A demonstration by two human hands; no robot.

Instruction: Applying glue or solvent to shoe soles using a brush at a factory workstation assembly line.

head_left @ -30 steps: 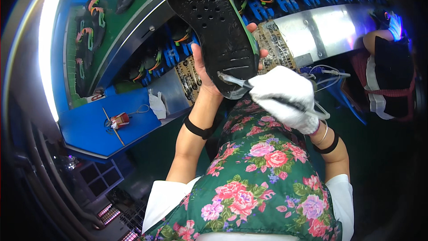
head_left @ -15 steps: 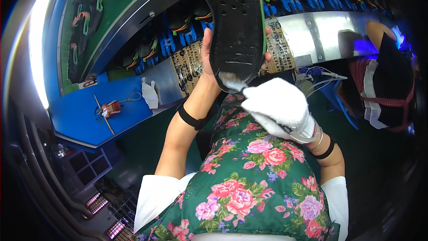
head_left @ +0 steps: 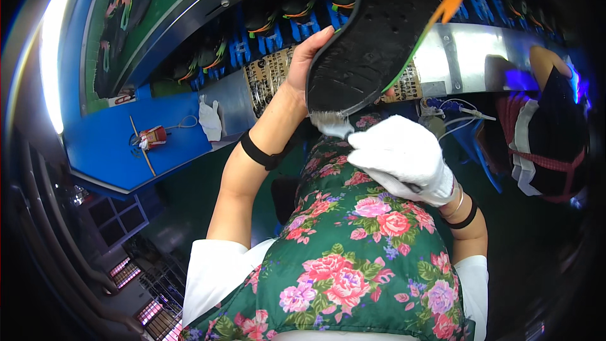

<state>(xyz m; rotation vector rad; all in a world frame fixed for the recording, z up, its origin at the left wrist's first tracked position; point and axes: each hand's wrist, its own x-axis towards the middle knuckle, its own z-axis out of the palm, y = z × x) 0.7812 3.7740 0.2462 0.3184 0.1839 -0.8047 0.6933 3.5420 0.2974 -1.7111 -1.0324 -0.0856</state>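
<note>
- Now, the black shoe sole is raised before you, its rounded end pointing toward your floral apron.
- Your bare left hand is curled around this end, thumb at one side.
- Your gloved right hand is closed upon the flat brush, bristles at the sole's near rim.
- Probably you are in the brushing step; the next stroke would call for a steady sole and light wrist.

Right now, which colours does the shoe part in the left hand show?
The shoe part is black with orange and green edging; best view: head.
</note>
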